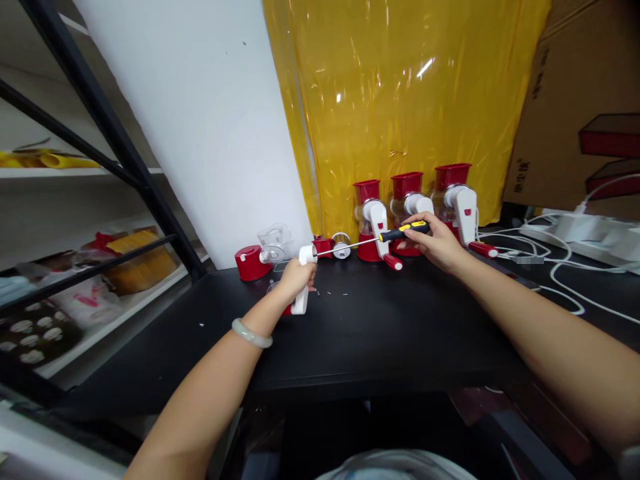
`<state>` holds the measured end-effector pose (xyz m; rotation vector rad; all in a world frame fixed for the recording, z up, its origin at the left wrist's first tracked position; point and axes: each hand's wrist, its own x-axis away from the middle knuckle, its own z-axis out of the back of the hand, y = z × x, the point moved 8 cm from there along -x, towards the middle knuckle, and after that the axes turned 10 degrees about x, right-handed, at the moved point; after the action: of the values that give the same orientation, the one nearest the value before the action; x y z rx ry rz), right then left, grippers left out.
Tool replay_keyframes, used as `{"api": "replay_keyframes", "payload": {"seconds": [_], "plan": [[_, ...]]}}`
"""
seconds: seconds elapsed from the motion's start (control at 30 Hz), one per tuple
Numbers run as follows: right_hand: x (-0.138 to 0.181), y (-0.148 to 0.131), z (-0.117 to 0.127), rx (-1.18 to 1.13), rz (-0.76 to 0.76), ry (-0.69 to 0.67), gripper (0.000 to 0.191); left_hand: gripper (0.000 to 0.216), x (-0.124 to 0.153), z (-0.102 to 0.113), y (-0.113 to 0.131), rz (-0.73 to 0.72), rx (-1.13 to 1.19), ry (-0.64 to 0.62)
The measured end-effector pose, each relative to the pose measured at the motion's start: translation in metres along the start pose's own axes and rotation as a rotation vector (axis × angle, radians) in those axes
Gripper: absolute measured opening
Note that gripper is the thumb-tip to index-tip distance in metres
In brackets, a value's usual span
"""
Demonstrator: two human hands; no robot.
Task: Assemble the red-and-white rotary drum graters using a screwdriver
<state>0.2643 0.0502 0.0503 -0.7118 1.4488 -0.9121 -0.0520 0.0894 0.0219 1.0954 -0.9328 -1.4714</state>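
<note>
Left hand [295, 279] has fingers wrapped round a white plastic crank arm [306, 255] over the black counter [380, 333], right hand's [434, 241] fingers grip a black-and-yellow-handled screwdriver [391, 235], tip at the crank's round end: best keep shaft square.

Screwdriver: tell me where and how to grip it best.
Take the screwdriver by its black-and-yellow handle, probably best from the right, as the right hand does. The handle is the thickest part and forms the right end; the thin shaft points left to the white part in the left hand, which crowds that side.
</note>
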Motion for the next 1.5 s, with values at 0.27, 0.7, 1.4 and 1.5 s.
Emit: {"api": "replay_keyframes", "payload": {"seconds": [0.27,0.7,1.4,1.5], "plan": [[0.004,0.007,-0.014,0.080,-0.117,-0.129,0.051,0.022,0.015,0.042,0.051,-0.588,-0.295,0.329],[0.008,-0.014,0.000,0.505,0.084,0.073,0.045,0.008,0.003,0.021,0.023,-0.194,-0.053,0.127],[0.016,0.017,-0.028,0.293,-0.296,-0.314,0.056,0.033,0.035,0.046,0.060,-0.894,-0.293,0.327],[0.008,0.010,-0.015,0.359,-0.166,-0.138,0.054,0.028,0.019,0.039,0.053,-0.658,-0.272,0.283]]}}
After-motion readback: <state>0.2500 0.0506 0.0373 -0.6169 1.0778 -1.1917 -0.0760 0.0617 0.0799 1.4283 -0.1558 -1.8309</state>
